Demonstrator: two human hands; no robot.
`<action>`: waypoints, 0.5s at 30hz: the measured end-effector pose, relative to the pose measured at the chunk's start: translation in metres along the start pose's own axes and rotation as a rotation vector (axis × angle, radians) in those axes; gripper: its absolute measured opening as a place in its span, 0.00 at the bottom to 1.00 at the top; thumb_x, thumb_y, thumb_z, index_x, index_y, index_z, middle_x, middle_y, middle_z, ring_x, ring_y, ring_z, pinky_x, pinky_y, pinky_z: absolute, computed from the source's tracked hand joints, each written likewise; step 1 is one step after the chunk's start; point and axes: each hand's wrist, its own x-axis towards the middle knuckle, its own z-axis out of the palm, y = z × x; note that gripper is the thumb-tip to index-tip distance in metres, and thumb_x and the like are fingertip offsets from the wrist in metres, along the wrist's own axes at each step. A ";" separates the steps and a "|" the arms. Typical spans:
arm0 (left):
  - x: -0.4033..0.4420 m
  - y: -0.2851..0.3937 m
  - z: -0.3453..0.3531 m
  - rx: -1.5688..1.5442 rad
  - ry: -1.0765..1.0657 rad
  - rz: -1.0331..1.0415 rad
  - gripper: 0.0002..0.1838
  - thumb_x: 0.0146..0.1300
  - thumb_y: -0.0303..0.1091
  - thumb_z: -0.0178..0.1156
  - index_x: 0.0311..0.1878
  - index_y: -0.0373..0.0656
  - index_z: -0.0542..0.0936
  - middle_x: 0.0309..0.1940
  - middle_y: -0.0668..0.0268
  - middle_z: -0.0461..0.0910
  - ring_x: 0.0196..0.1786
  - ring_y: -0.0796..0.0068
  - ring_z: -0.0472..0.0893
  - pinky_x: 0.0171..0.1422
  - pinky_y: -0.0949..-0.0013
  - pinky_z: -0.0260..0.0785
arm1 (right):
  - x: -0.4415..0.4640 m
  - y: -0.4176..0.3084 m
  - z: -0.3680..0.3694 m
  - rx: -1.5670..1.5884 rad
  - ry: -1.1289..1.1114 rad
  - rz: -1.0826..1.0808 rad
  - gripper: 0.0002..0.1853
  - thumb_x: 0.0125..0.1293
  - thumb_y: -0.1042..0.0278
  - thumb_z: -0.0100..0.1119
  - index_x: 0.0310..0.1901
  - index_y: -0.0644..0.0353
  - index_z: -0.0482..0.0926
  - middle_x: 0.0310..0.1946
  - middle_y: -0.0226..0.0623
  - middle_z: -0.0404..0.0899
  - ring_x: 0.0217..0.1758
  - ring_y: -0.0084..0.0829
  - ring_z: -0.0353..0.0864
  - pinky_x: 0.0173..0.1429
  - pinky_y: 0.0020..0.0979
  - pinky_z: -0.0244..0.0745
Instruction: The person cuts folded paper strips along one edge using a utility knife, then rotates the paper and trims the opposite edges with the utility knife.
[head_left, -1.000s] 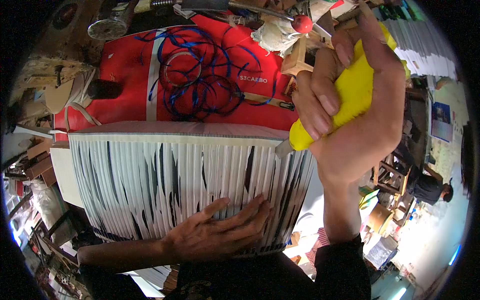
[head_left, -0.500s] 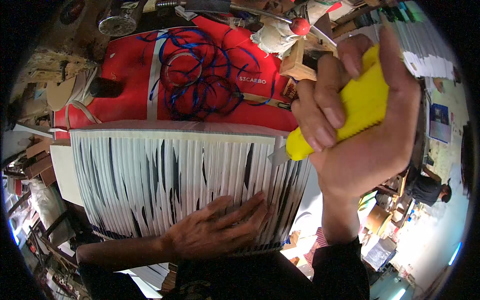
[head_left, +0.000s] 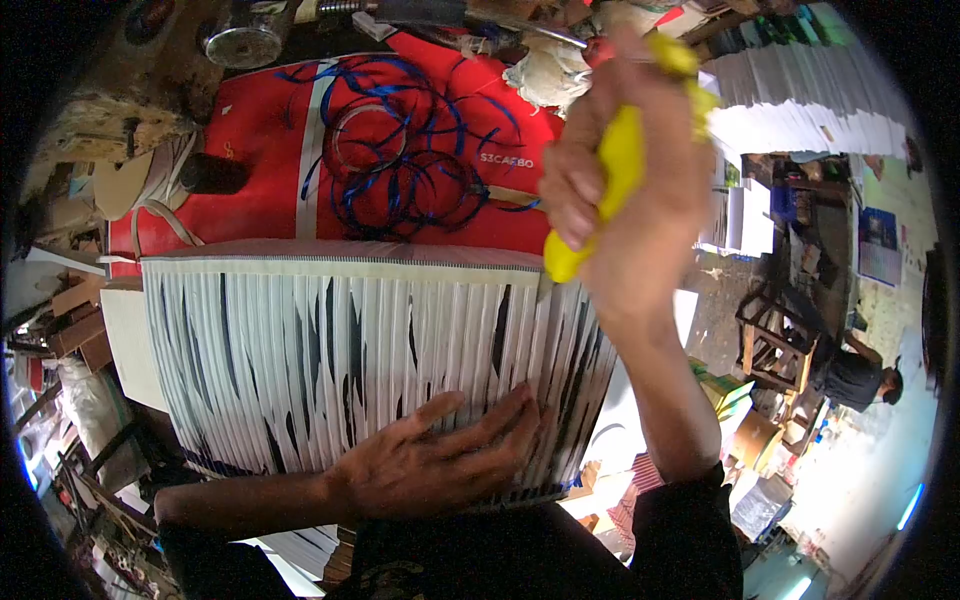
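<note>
The stack (head_left: 300, 350) before the person seems at a cutting step, calling for a steady stroke, with the red sheet (head_left: 260, 130) beyond it bearing ribbon (head_left: 398, 185), the right hand (head_left: 640, 200) clenched, the left hand (head_left: 440, 455) spread on the stack — perhaps in the stroke's way — and the cutter (head_left: 623, 160) in the right's grip near the far edge.

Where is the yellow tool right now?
In the head view, the yellow tool is right of centre, in the right hand, its lower end by the right part of the white stack's upper edge.
</note>
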 end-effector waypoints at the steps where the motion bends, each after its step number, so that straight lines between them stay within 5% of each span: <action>1: 0.000 0.000 -0.001 0.005 0.005 0.006 0.29 0.73 0.58 0.50 0.71 0.56 0.73 0.74 0.66 0.67 0.82 0.69 0.56 0.81 0.47 0.43 | 0.000 -0.001 0.001 -0.067 0.049 -0.028 0.18 0.78 0.50 0.46 0.45 0.58 0.72 0.16 0.26 0.57 0.12 0.20 0.52 0.16 0.24 0.50; 3: 0.002 -0.002 -0.002 -0.021 0.048 -0.002 0.28 0.73 0.57 0.51 0.70 0.55 0.73 0.71 0.66 0.70 0.80 0.70 0.61 0.81 0.48 0.43 | -0.001 -0.001 0.002 -0.206 0.154 -0.074 0.17 0.77 0.51 0.50 0.49 0.59 0.74 0.17 0.26 0.58 0.12 0.20 0.55 0.16 0.24 0.50; 8: -0.009 -0.004 -0.006 -0.058 0.125 -0.032 0.23 0.72 0.53 0.54 0.66 0.55 0.76 0.67 0.67 0.76 0.76 0.74 0.67 0.74 0.51 0.51 | -0.004 -0.032 -0.029 0.233 -0.325 -0.074 0.21 0.81 0.46 0.34 0.39 0.55 0.67 0.15 0.30 0.59 0.11 0.22 0.50 0.16 0.24 0.50; 13: -0.007 -0.002 0.000 -0.083 0.194 -0.049 0.21 0.63 0.46 0.59 0.59 0.57 0.80 0.64 0.70 0.81 0.71 0.74 0.76 0.64 0.53 0.57 | -0.013 -0.023 -0.014 0.303 -0.190 -0.008 0.21 0.81 0.46 0.35 0.39 0.56 0.65 0.14 0.31 0.58 0.11 0.21 0.50 0.16 0.24 0.51; 15: -0.008 -0.003 -0.002 -0.095 0.194 -0.035 0.19 0.64 0.46 0.59 0.57 0.56 0.81 0.65 0.69 0.81 0.71 0.73 0.76 0.62 0.53 0.58 | -0.014 -0.015 -0.019 0.155 -0.311 -0.154 0.21 0.81 0.47 0.35 0.40 0.57 0.65 0.16 0.31 0.58 0.11 0.21 0.50 0.16 0.24 0.51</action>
